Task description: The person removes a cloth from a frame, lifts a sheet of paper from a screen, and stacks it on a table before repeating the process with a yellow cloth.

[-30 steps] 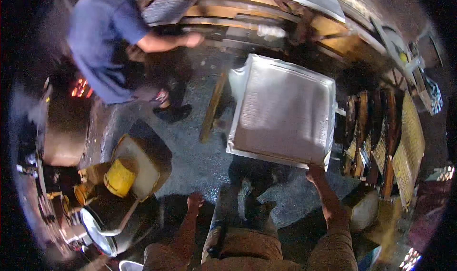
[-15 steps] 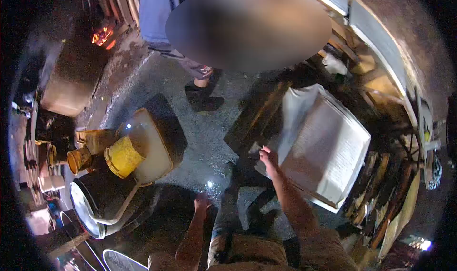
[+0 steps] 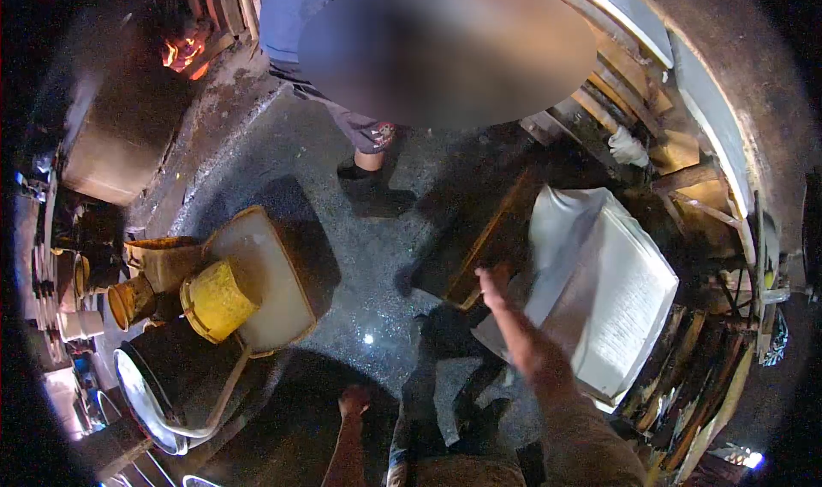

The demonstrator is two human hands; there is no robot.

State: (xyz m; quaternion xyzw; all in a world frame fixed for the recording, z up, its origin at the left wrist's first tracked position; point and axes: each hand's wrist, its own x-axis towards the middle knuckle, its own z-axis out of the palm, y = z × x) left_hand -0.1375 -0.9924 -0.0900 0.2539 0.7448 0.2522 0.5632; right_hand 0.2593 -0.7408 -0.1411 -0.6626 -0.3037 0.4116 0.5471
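Observation:
My right hand is held out in front of me, with fingers stretched and nothing in them. It is nearest to a large tray lined with white sheeting, and overlaps the dark gap at its left side. A stack of white sheets lies over the tray's right part. Low over the dark floor hangs my left hand, its fingers loosely curled with nothing showing in them. To its left are a dark drum with a pale rim and a long curved handle over its edge.
A yellow bucket rests at a rectangular tub of cloudy liquid. A person stands ahead on the wet floor. Fire burns at the upper left. Split firewood is stacked on the right.
The tray and sheets sit slightly lower and further right in view. My left hand is lower and my right hand's fingers are straighter. The person ahead appears slightly lower in view.

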